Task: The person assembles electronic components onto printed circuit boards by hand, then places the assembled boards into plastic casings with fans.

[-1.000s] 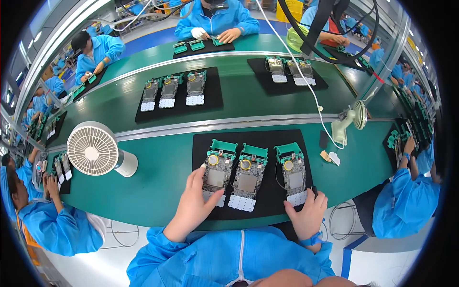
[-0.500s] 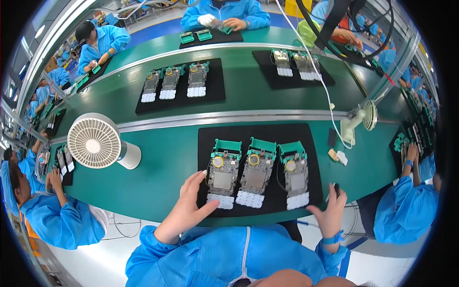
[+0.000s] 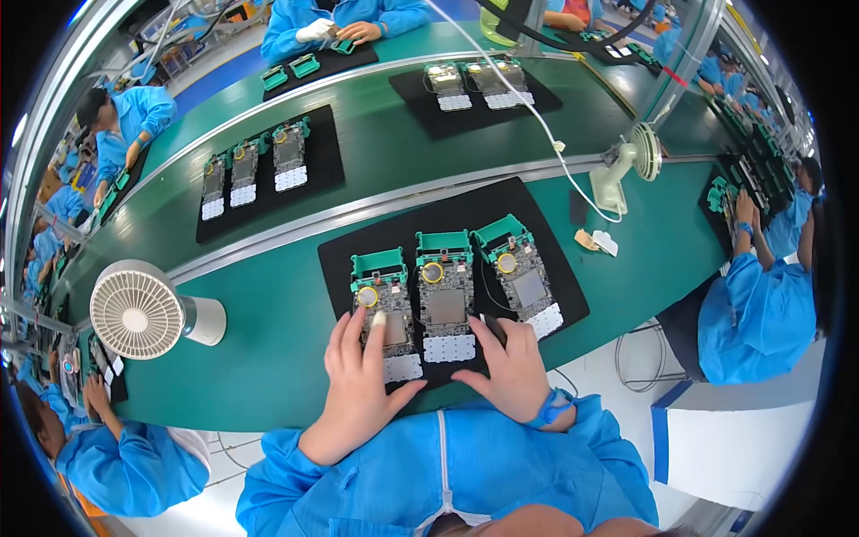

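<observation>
Head view. Three boards lie in a row on a black mat (image 3: 483, 206), itself on the green counter (image 3: 268, 358). Left board (image 3: 395, 329) and middle board (image 3: 446, 304) sit close together; right board (image 3: 521, 279) is skewed, far end leaning left. Each has a green frame at its far end and a white strip at its near end.

Left hand (image 3: 360, 380): open, fingers spread, thumb well off them. Fingertips over the left board, by its yellow disc (image 3: 369, 296) and chip; firm contact not certain. Right hand (image 3: 516, 376): thumb and forefinger apart, at the near right of the middle board. Dark bit (image 3: 493, 329) at its fingers; cannot tell whether gripped or worn.

Risks, as judged. A heavy left fingertip could load the disc or chip, or push the left board into the middle one; the narrow gap would be the cause. Thin wire (image 3: 484, 279) loops between the middle and right boards: a sweep of the right hand or the dark bit could snag it. Near ends lie toward the counter's near edge, so a sleeve drag could pull a board askew.
</observation>
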`<state>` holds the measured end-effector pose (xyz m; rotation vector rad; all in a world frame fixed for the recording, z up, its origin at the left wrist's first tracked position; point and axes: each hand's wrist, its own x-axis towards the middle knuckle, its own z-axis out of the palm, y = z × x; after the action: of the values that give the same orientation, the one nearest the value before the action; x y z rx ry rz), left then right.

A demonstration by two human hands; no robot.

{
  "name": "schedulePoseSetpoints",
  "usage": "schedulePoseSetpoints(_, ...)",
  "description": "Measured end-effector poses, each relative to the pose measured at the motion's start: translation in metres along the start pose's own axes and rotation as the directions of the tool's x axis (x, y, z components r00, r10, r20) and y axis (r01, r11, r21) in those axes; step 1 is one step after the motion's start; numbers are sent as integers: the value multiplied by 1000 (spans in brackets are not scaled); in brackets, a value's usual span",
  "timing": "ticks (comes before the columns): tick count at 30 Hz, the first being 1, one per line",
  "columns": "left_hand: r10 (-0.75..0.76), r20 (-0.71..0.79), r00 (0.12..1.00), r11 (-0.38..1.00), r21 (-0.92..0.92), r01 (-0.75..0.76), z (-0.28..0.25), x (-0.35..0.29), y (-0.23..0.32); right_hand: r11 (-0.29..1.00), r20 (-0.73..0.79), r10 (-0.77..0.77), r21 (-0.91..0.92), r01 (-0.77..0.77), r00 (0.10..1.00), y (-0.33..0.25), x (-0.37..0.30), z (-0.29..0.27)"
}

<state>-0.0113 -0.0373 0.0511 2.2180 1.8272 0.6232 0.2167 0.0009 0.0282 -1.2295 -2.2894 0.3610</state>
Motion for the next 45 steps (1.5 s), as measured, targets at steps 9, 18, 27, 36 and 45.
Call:
schedulePoseSetpoints(9,136,117,984,991,-28,-133,-16,13,-10,988,-114,19,-152,-36,993,15,14,5)
schedulePoseSetpoints(18,153,121,981,988,-35,-150,-6,18,-38,925,-195,201,-284,-251,960,72,-2,-33)
schedulePoseSetpoints(27,54,37,998,998,6,-54,11,26,-26,844,-222,228,-440,-306,948,78,14,-33)
schedulePoseSetpoints(36,-305,56,951,740,-615,273,19,-7,-26,933,-353,133,-271,-237,926,87,32,-41)
schedulePoseSetpoints(45,-167,75,983,944,-276,181,12,-7,15,975,-88,113,200,-94,990,31,13,5)
